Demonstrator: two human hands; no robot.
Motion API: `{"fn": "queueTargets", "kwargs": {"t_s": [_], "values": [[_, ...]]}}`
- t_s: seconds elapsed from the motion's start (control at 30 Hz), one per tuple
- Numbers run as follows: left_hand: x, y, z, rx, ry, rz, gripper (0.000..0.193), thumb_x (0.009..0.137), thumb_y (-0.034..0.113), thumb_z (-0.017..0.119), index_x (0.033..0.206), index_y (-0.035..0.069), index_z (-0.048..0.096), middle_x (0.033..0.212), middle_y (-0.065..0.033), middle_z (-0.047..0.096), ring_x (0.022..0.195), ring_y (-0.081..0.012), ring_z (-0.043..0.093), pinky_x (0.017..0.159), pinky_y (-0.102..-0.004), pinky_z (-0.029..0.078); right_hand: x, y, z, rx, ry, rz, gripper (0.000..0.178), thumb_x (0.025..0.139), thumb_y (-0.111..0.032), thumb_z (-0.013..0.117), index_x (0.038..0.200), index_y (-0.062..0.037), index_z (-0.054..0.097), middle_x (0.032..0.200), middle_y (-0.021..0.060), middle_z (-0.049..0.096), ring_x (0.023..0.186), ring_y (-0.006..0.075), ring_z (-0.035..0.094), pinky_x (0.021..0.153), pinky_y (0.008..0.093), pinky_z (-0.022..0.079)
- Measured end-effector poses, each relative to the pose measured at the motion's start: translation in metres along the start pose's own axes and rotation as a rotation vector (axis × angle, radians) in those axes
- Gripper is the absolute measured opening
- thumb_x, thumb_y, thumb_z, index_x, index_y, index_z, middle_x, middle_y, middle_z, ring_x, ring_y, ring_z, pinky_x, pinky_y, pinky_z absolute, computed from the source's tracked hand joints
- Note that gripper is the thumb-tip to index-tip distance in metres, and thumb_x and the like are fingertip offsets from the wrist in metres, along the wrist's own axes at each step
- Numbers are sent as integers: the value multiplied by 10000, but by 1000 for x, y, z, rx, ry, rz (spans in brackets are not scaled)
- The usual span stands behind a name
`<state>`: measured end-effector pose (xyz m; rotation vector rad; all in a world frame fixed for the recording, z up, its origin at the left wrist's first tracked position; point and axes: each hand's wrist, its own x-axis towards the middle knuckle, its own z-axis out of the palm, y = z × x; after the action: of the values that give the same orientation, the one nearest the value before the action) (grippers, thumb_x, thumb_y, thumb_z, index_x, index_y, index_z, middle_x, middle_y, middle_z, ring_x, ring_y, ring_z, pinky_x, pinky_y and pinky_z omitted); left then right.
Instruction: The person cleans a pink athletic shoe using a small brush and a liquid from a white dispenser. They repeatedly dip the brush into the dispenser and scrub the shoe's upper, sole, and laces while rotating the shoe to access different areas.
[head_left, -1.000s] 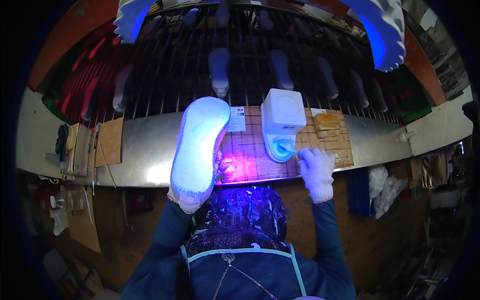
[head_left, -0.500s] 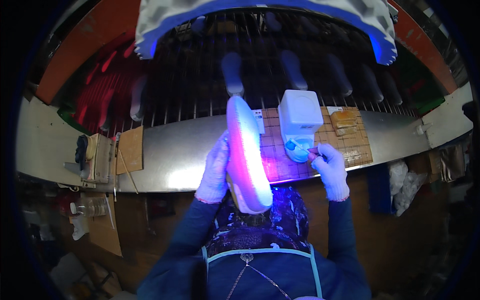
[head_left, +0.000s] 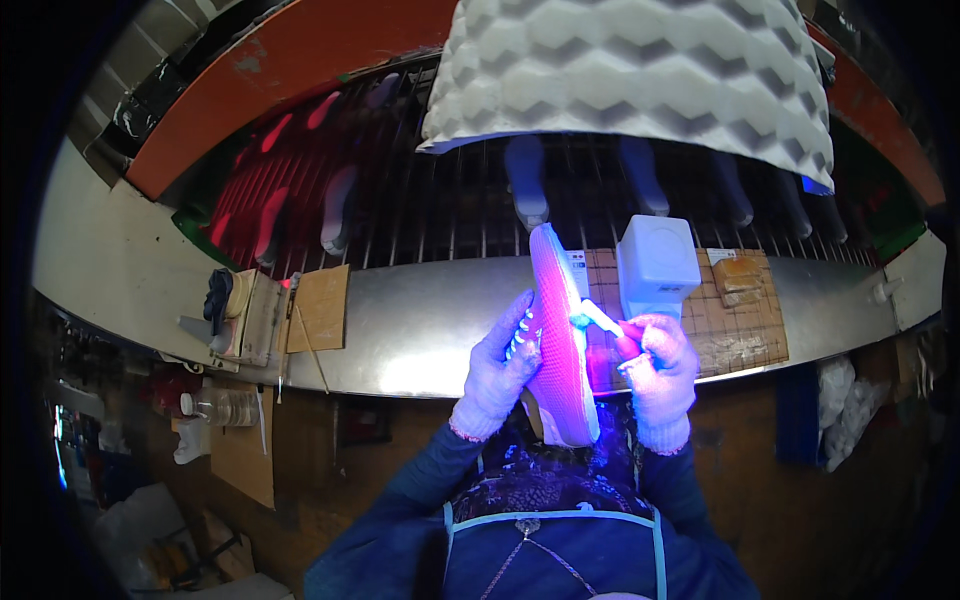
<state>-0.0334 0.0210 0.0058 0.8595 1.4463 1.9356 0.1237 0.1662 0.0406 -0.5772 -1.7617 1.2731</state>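
My left hand (head_left: 497,372), in a white glove with bare-looking fingertips, is closed round a shoe (head_left: 562,365) lit pink and blue. The shoe stands toe up, tilted, with its sole side turned to the right. My right hand (head_left: 662,375), gloved too, pinches a small white-handled brush (head_left: 603,319). The brush tip meets the shoe's sole edge, about halfway up. Behind the right hand stands a white plastic dispenser (head_left: 658,258); my hand and the brush partly hide its lower front.
Several shoe soles (head_left: 526,180) lie on a rack of metal bars, some under red light. White egg-crate foam (head_left: 640,70) overhangs the rack. On the metal ledge (head_left: 420,330) are a cardboard mat (head_left: 745,345), a yellowish block (head_left: 738,281) and thin sticks (head_left: 312,350).
My right hand has lifted the brush from the dispenser's bowl to the shoe. My left hand has turned the shoe slightly. The whole view has shifted, showing more of the foam.
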Motion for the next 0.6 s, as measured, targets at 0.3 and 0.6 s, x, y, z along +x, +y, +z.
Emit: {"fn": "queueTargets", "kwargs": {"t_s": [0.3,0.6], "values": [[-4,0,-5,106,4,134,787,908,373,791,1501,-32,467,1393,-184,608,1296,-232,562,1114,-365,423,38,-13,4,-28,-44,43,198,763,165,719,808,19,594,992,104,652,865,185,696,684,273,565],[-5,1,-13,236,-61,181,754,886,382,814,1486,33,521,1274,-130,677,1142,-170,640,1010,-320,504,72,-13,2,-142,-87,-268,185,760,164,710,872,22,670,1025,103,655,892,177,673,733,276,573]]}}
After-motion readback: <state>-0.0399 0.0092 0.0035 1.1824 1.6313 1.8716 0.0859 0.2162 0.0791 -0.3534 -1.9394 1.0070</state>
